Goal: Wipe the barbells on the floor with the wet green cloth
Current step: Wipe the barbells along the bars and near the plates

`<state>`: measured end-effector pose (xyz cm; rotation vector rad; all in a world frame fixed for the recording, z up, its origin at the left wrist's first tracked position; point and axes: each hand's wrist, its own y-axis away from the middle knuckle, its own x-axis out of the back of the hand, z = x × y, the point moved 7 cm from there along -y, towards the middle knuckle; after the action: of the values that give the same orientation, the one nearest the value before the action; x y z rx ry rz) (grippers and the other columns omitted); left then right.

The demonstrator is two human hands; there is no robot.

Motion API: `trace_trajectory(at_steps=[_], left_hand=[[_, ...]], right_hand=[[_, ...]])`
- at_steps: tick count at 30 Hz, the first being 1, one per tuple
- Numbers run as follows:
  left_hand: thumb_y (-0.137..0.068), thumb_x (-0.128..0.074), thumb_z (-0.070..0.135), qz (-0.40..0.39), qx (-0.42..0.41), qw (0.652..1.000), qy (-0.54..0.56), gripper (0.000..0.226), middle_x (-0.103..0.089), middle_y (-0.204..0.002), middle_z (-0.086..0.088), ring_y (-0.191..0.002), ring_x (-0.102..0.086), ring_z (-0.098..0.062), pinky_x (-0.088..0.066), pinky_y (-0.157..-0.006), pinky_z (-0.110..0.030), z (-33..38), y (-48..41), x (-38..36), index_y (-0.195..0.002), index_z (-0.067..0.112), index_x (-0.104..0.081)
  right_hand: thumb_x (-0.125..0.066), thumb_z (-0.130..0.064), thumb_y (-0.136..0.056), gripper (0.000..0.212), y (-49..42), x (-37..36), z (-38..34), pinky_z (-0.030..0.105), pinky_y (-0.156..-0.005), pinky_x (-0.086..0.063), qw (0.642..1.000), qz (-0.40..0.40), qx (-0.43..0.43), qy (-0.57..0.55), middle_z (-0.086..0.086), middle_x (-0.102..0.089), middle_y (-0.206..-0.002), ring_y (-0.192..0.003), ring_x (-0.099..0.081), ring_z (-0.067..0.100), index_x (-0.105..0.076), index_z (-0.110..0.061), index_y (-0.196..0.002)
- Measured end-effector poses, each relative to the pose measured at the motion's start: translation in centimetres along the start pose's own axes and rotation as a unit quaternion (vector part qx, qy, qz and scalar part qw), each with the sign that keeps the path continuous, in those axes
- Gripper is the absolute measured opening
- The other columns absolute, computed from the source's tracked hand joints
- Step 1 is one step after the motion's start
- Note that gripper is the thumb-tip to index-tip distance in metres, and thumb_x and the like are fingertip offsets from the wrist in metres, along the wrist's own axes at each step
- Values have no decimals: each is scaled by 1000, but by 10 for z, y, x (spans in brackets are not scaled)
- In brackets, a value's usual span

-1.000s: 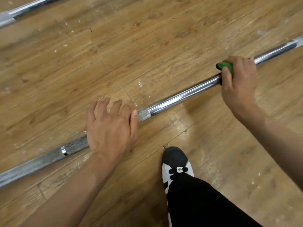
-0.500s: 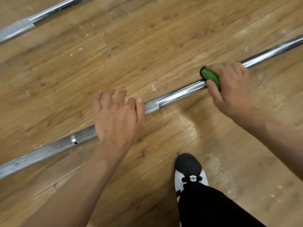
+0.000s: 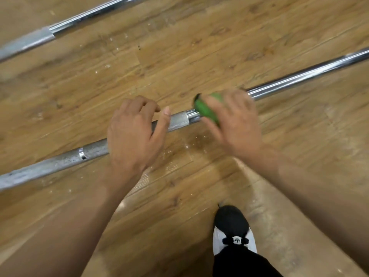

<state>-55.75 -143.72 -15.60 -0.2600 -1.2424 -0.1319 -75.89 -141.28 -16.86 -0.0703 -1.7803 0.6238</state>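
Since half a second ago, we note the right hand [image 3: 233,120] has slid the green cloth [image 3: 205,110] along the near barbell [image 3: 299,76] toward the left hand [image 3: 133,134]; the two are now near each other, with only a short stretch of bar showing between them. The left hand's fingers, flatter before, are now bent.

We record the right hand curled round the cloth, which is wrapped over the bar at the end of its polished stretch, just beside the knurled section [image 3: 178,120]. The hand is blurred.

We find the left hand arched over the duller part of the bar, its thumb lying across the shaft. Whether it actually grips the bar we cannot tell.

The near barbell lies diagonally on the wooden floor [image 3: 199,47], with a bright ring mark [image 3: 81,153] left of the left hand. A second barbell [image 3: 79,19] lies well apart at upper left. A black-and-white shoe [image 3: 231,222] stands on the floor below the right hand.
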Motion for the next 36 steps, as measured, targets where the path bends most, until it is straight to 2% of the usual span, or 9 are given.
trace_trajectory(at_steps=[5, 10, 13, 16, 18, 22, 27, 31, 36], left_hand=[[-104, -2, 62, -9, 13, 994, -106, 83, -69, -132, -5, -129, -56, -35, -34, -105, -48, 2, -10, -10, -124, 17, -69], [-105, -7, 63, -16, 22, 994, -101, 83, -69, -134, -6, -136, -53, -35, -43, -103, -50, -5, -31, -15, -122, 16, -73], [-104, -3, 64, -17, 33, 994, -102, 87, -69, -135, -4, -132, -54, -35, -49, -94, -50, -12, -43, -14, -116, 18, -76], [-106, -8, 64, -9, 25, 994, -107, 82, -70, -132, -6, -128, -56, -36, -49, -90, -50, -17, -55, -13, -115, 17, -76], [-106, -15, 62, -5, 27, 993, -112, 77, -72, -128, -5, -124, -57, -36, -48, -87, -50, -21, -62, -12, -112, 17, -76], [-107, -22, 60, 8, 29, 990, -140, 71, -75, -116, -6, -113, -59, -37, -41, -88, -48, -25, -75, -11, -110, 14, -76], [-107, -22, 60, 13, 37, 986, -161, 70, -76, -115, -6, -114, -60, -35, -36, -93, -48, -29, -89, -10, -112, 15, -76], [-107, -25, 59, 21, 39, 985, -166, 68, -76, -114, -7, -113, -60, -37, -38, -91, -48, -31, -99, -9, -111, 14, -76], [-107, -25, 59, 22, 52, 985, -161, 71, -76, -112, -11, -111, -61, -41, -42, -90, -50, -35, -105, -8, -108, 10, -77]], right_hand=[[-39, -36, -112, 42, 9, 24, 114, 54, -108, -35, 989, 59, -135, 26, 19, -61, -116, -110, -52, 38, -56, -6, -136], [-39, -35, -110, 42, -19, -5, 71, 64, -116, -30, 947, 156, -281, 8, 17, -65, -118, -120, -55, 38, -65, -7, -127], [-41, -40, -110, 40, -32, -34, -3, 55, -121, -25, 988, 95, -115, -32, 14, -65, -123, -124, -52, 34, -60, -18, -138], [-45, -42, -110, 37, -44, -40, -2, 48, -116, -31, 997, 60, 55, -8, 13, -67, -128, -122, -55, 32, -50, -24, -142], [-44, -40, -109, 36, -47, -35, 44, 48, -113, -33, 996, 85, 32, -7, 17, -67, -126, -121, -52, 30, -48, -22, -139], [-38, -36, -110, 41, -43, -13, 141, 62, -113, -33, 978, 147, -150, -12, 20, -62, -123, -122, -51, 37, -57, -11, -137], [-41, -31, -108, 40, -64, -32, 115, 64, -116, -30, 942, 192, -274, 0, 14, -65, -131, -137, -47, 38, -64, -8, -131], [-40, -49, -107, 49, -90, -60, 18, 55, -125, -12, 971, 139, -182, -67, 8, -68, -127, -140, -46, 31, -70, -15, -125], [-54, -47, -106, 35, -102, -61, 17, 47, -120, -25, 990, 123, -33, -53, 9, -72, -113, -120, -61, 28, -65, -22, -128]])
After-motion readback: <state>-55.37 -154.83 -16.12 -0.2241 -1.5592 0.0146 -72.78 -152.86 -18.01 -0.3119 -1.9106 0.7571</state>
